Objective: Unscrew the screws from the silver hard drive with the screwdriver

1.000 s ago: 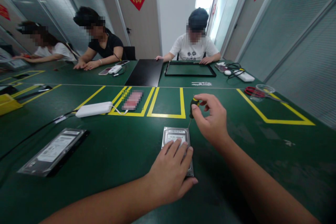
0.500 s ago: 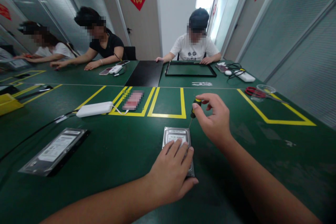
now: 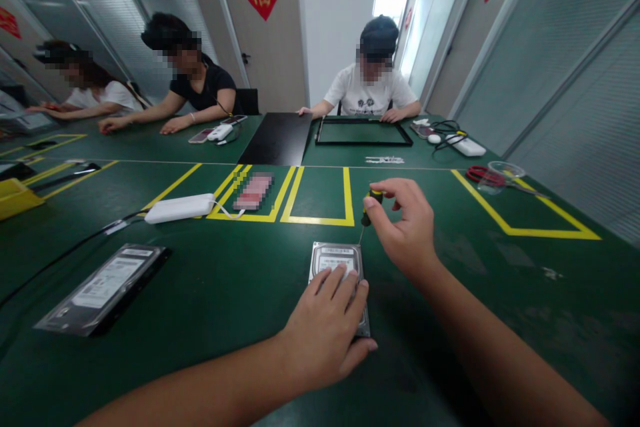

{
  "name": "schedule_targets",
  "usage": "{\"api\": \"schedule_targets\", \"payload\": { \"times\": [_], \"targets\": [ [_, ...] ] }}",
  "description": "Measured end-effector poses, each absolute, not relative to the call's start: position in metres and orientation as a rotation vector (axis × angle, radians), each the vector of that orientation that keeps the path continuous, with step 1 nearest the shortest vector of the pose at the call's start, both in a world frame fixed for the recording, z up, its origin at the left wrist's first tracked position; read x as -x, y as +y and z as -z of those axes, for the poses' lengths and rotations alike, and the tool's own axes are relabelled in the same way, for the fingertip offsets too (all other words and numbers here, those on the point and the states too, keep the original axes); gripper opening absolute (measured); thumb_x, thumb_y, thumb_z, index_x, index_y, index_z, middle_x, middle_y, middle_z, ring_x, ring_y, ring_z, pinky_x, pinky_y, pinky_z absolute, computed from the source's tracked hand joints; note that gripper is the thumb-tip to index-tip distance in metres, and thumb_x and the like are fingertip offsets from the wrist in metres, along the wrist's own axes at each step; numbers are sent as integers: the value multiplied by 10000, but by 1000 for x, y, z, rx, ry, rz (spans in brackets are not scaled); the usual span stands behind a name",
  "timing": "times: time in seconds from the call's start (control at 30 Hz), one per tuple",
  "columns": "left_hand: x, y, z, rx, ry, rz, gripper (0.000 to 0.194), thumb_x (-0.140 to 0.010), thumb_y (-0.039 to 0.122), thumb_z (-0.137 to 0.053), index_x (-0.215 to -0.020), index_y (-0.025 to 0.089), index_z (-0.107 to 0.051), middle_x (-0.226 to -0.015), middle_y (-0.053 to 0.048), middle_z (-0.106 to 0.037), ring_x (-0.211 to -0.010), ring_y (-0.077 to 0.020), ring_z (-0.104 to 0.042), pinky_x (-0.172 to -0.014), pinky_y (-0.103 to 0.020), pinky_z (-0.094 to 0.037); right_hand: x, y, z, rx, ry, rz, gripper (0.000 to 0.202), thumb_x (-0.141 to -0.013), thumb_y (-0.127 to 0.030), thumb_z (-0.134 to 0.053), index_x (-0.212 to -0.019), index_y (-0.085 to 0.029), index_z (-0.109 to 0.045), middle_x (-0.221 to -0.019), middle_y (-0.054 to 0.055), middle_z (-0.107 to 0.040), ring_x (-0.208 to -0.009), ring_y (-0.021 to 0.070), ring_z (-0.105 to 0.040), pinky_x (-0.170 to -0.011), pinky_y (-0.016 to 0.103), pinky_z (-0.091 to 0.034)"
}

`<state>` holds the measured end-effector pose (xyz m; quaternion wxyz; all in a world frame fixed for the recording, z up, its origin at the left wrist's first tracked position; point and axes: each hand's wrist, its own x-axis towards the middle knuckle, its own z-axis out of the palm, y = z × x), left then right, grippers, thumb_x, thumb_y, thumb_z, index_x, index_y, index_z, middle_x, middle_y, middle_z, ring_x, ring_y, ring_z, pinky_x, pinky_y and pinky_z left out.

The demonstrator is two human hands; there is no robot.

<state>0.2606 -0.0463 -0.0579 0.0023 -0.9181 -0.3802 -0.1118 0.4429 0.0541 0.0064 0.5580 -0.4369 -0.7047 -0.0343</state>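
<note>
A silver hard drive (image 3: 338, 255) lies on the green table in front of me. My left hand (image 3: 327, 327) rests over its near part with fingers spread flat across the top and the thumb beside its near right corner. In my right hand (image 3: 404, 221) is a screwdriver (image 3: 373, 205) with a dark green and yellow handle, pinched between thumb and index finger. Its thin shaft slants down to the drive's far right corner; whether the tip sits in a screw is too small to tell.
Left of me lies a second hard drive (image 3: 107, 287). Beyond it are a white power bank (image 3: 180, 208) and a cabled phone (image 3: 254, 191). A clear plastic cup (image 3: 505, 173) stands at the right by a red cable (image 3: 484, 176). Across the table, a person (image 3: 373, 90) touches a black frame (image 3: 364, 143).
The screwdriver and my right hand have shifted very slightly left. My left hand and the hard drive stay in place.
</note>
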Motion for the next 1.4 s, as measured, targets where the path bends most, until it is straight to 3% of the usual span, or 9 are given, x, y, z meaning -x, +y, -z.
{"api": "schedule_targets", "payload": {
  "times": [0.13,0.4,0.6,0.77,0.93,1.2,1.4],
  "targets": [
    [-261,-46,57,2878,-1182,346,731,-963,636,-450,-1507,149,-418,-1521,-150,-464,-1426,-365,-367,-1172,-526,-289,-442,56,-7,1053,-1661,130,171,-826,-308,-724,-959,-227,-652,-903,37,-653,-858,220,-597,-711,375,-469],
    [-260,-46,56,2891,-1190,344,722,-974,635,-417,-1509,150,-411,-1526,-145,-460,-1430,-360,-360,-1180,-523,-275,-441,54,-7,1019,-1648,118,161,-879,-170,-570,-1008,-221,-651,-945,44,-696,-862,212,-611,-724,383,-469],
    [-260,-46,57,2882,-1186,359,728,-968,638,-434,-1500,141,-426,-1523,-151,-463,-1424,-365,-364,-1179,-523,-275,-440,55,-7,1047,-1632,100,160,-845,-303,-694,-976,-220,-657,-940,55,-624,-867,217,-587,-692,372,-471],
    [-261,-46,58,2886,-1192,364,724,-966,632,-449,-1505,149,-422,-1531,-145,-455,-1428,-364,-362,-1183,-522,-272,-441,56,-6,1051,-1640,137,87,-861,-250,-653,-944,-229,-636,-898,35,-651,-816,204,-583,-688,368,-457],
    [-260,-46,56,2886,-1183,357,716,-975,632,-421,-1504,150,-420,-1527,-141,-463,-1426,-360,-371,-1179,-518,-280,-440,53,-5,1063,-1625,134,171,-871,-204,-597,-1037,-226,-634,-930,38,-687,-805,201,-588,-693,372,-461],
    [-261,-46,56,2892,-1191,356,716,-975,632,-424,-1503,147,-422,-1528,-145,-460,-1430,-362,-361,-1182,-519,-273,-441,56,-6,1051,-1643,140,123,-854,-291,-684,-951,-228,-642,-897,37,-662,-835,211,-598,-686,366,-463],
    [-261,-46,58,2900,-1196,351,716,-979,628,-417,-1515,154,-403,-1542,-139,-441,-1436,-363,-352,-1189,-525,-261,-440,54,-5,1039,-1631,104,210,-895,-193,-572,-1085,-224,-657,-1011,61,-722,-894,220,-628,-721,377,-483]
  ]
}}
